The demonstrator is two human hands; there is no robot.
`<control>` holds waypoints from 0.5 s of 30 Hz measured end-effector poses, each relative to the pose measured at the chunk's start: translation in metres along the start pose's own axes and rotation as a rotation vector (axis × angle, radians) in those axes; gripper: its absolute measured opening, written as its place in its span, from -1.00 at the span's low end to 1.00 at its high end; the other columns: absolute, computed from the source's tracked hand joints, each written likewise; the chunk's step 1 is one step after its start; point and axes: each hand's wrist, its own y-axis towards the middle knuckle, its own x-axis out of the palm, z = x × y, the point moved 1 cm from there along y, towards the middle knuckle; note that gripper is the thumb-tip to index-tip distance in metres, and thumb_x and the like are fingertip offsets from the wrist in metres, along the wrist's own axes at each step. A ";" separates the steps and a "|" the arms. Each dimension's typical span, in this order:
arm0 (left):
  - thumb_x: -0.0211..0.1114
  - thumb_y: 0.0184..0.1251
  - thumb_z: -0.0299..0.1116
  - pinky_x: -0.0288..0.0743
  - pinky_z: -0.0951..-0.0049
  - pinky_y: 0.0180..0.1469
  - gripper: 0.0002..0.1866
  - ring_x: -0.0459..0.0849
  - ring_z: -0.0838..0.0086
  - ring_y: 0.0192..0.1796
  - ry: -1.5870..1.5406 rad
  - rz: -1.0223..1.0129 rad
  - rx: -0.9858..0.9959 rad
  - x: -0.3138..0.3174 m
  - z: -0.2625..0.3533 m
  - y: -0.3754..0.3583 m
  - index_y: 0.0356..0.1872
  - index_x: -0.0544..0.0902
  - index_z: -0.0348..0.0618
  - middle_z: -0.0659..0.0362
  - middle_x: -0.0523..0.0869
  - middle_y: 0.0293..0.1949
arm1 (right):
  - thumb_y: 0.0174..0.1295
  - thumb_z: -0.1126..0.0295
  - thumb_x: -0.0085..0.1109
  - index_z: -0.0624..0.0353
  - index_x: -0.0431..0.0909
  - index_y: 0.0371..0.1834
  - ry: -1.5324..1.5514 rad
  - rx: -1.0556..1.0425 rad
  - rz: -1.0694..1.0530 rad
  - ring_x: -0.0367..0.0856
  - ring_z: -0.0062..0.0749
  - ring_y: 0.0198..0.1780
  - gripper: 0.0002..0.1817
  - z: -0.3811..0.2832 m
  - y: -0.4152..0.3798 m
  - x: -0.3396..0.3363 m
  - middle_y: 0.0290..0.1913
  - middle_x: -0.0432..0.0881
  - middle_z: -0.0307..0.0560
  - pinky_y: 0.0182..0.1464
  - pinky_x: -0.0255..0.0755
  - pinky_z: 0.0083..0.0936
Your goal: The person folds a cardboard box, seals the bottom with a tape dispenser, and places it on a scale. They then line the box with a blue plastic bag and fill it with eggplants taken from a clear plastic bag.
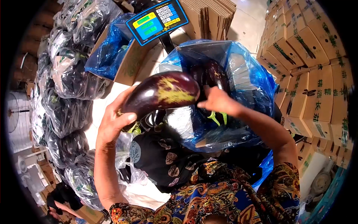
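Observation:
A large, glossy dark purple eggplant (149, 93) with a yellow-green scarred patch is raised in front of me. My left hand (113, 117) is closed round its left end, the thumb near the stem. Over a carton lined with blue plastic film (257, 87), my right hand (222, 102) reaches in with fingers apart. Its fingertips are close to the raised eggplant's right end and overlap the dark eggplants (216, 74) lying in the carton. Green stems (220, 118) of those eggplants show just below my right hand.
A digital scale display (158, 20) stands behind the carton. Clear bags of eggplants (71, 74) pile up at left, beside another blue-lined carton (126, 67). Printed cartons (317, 89) are stacked at right; flattened cardboard (212, 16) stands at the back. Another person (65, 199) is at lower left.

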 end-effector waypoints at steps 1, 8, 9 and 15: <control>0.43 -0.09 -0.07 0.28 0.33 0.32 -0.11 0.52 0.29 0.22 0.051 -0.020 -0.015 0.004 0.003 0.004 0.29 0.39 -0.41 -0.05 0.56 0.16 | 0.08 0.07 0.36 0.38 0.13 0.32 -0.120 -0.015 0.077 0.65 0.20 -0.10 -0.12 -0.014 -0.011 0.007 -0.17 0.64 0.35 -0.08 0.56 -0.12; 0.51 -0.03 -0.22 0.36 0.41 0.24 -0.22 0.56 0.37 0.13 0.198 -0.136 -0.130 0.021 0.025 0.021 0.24 0.45 -0.37 0.04 0.62 0.07 | 0.04 0.11 0.33 0.36 -0.37 0.51 -0.099 -0.091 0.153 0.64 0.21 -0.16 0.19 -0.001 -0.016 0.044 -0.19 0.63 0.39 -0.14 0.54 -0.06; 0.52 -0.03 -0.24 0.37 0.42 0.23 -0.22 0.56 0.37 0.12 0.213 -0.154 -0.143 0.024 0.028 0.025 0.25 0.45 -0.37 0.04 0.62 0.07 | 0.02 0.15 0.28 0.31 -0.30 0.52 0.036 -0.095 0.187 0.66 0.25 -0.18 0.14 -0.003 -0.018 0.040 -0.20 0.63 0.43 -0.13 0.55 -0.03; 0.57 -0.11 -0.17 0.41 0.46 0.16 -0.17 0.57 0.44 0.07 0.364 -0.215 -0.150 0.015 0.029 0.043 0.25 0.46 -0.33 0.14 0.64 0.04 | 0.32 0.13 0.03 0.32 -0.04 0.48 1.142 -0.145 -0.016 0.49 -0.41 -0.43 -0.21 0.017 -0.066 -0.063 -0.15 0.53 -0.02 -0.43 0.52 -0.53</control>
